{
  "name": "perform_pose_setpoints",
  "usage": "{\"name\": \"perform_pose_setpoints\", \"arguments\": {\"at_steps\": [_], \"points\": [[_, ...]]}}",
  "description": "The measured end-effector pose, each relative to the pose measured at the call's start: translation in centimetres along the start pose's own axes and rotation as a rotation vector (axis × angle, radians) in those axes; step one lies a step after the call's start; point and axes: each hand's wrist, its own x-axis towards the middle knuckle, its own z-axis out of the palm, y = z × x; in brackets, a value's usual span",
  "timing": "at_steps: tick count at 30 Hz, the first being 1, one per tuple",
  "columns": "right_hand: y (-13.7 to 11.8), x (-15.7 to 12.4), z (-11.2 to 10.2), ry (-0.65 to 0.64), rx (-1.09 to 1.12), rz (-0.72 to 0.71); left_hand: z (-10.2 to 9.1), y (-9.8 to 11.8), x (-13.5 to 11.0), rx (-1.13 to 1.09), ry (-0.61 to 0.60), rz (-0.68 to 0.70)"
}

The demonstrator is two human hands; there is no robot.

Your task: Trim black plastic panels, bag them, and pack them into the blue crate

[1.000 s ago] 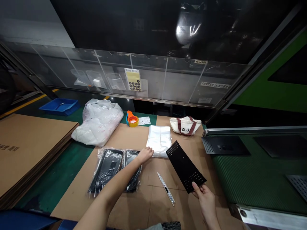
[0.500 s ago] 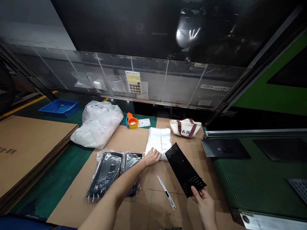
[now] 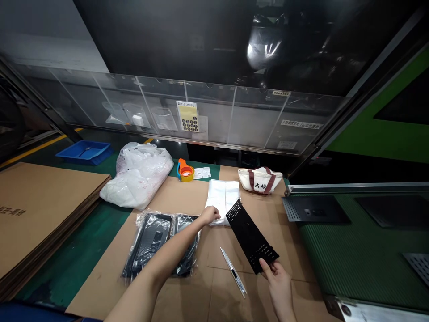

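Observation:
My right hand (image 3: 273,278) grips the lower end of a black perforated metal panel (image 3: 251,237), which slants up and to the left. The panel's far end comes close to a stack of clear plastic bags (image 3: 221,201). My left hand (image 3: 209,216) rests against the left edge of that stack, with its fingers on the plastic. Left of my forearm lie two black panels sealed in clear plastic (image 3: 147,243), partly hidden by the arm. A snap-off utility knife (image 3: 233,278) lies on the cardboard below the held panel.
The cardboard-covered bench (image 3: 187,286) also holds a white plastic sack (image 3: 137,177), an orange-handled tape roll (image 3: 185,172) and a canvas bag (image 3: 259,180). A green conveyor (image 3: 355,255) carrying a black panel runs along the right; flat cardboard sheets (image 3: 40,219) lie left.
The black panel and my right hand have shifted left, nearer the bag stack. My left hand has drawn back slightly to the left along the stack's edge.

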Motion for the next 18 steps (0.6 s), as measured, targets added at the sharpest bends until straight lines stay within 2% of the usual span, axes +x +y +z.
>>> {"name": "perform_pose_setpoints", "arguments": {"at_steps": [4,9,18], "points": [[0.7,0.1,1.5,-0.019,-0.147,-0.105,0.4,-0.3,-0.1,-0.127,-0.015,-0.115],[1.2,0.1,3.3,-0.026,-0.263,-0.153,0.6,-0.3,0.1,-0.236,-0.018,-0.219],[0.7,-0.4,3.5,-0.02,-0.408,-0.255,0.5,-0.2,-0.2,-0.468,0.021,-0.281]]}}
